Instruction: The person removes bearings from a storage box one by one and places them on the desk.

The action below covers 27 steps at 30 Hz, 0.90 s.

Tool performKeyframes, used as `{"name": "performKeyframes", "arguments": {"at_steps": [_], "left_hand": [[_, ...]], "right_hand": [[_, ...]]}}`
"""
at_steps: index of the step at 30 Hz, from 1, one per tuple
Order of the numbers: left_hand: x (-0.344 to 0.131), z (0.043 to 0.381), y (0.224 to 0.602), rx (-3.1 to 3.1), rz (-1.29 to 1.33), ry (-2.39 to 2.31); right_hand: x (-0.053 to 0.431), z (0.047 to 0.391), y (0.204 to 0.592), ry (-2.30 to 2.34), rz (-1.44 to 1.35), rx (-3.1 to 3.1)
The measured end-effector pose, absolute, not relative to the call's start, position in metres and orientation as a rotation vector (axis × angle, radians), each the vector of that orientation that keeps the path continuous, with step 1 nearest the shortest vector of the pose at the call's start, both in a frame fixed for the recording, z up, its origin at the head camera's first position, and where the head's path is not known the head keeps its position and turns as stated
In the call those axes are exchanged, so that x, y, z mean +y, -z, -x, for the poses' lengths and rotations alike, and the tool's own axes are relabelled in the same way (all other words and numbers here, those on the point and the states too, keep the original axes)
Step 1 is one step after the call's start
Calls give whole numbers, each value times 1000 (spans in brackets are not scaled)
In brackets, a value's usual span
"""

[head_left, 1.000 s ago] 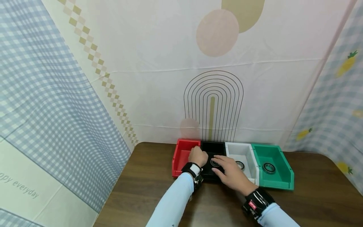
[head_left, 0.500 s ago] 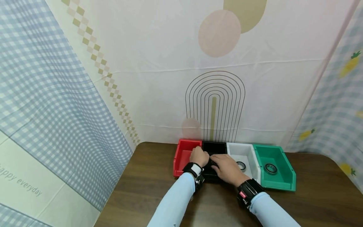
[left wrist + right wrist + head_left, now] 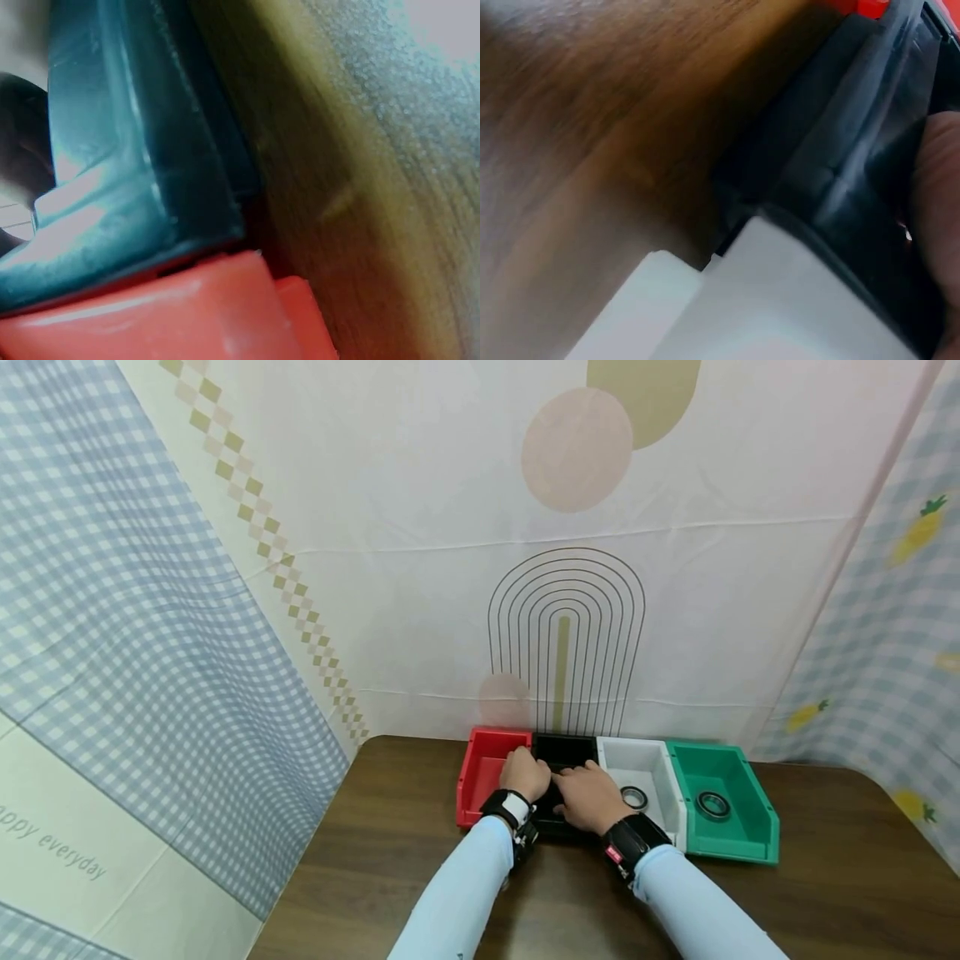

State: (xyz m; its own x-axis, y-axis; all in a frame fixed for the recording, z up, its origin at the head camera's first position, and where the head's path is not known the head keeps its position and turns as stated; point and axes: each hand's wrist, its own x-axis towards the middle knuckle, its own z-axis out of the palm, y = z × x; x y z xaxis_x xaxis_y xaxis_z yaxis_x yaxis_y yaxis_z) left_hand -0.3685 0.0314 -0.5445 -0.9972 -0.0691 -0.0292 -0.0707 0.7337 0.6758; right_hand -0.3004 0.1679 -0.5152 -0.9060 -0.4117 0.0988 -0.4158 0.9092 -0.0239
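Note:
My left hand [image 3: 523, 774] is at the wall between a red bin [image 3: 491, 756] and a black bin [image 3: 566, 748], its knuckles up and its fingertips hidden. Inside the black bin, my right hand [image 3: 591, 797] reaches down palm first, with index finger and thumb spread towards my left hand. A bearing that lay in this bin is now covered by the right hand; whether the fingers pinch it I cannot tell. In the right wrist view the thumb [image 3: 939, 195] is down inside the black bin, a small glint beside it.
A white bin [image 3: 678, 822] and a green bin [image 3: 765, 843] continue the row to the right. One bearing [image 3: 636, 787] lies in the white bin and another bearing [image 3: 702, 810] in the green. The bins stand on a wooden table [image 3: 375, 827], with a patterned cloth [image 3: 420, 610] hanging behind.
My right hand has moved left and down into the black bin, covering the bearing that showed there a second ago. The left hand has stayed almost still.

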Motion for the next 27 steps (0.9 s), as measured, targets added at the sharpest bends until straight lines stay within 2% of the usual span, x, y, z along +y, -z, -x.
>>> {"name": "performKeyframes", "arguments": {"at_steps": [9,13,20,27], "left_hand": [[32,349,518,2876,159,-1146],[33,354,520,2883,154,-1138],[33,371,549,2899,163,-1164],[31,354,522,2874,155,-1172]], "right_hand": [[163,300,514,47,-649,-2910],[163,299,513,103,-626,-2918],[161,300,516,106,-619,-2926],[160,303,519,92,-607,-2911]]}}
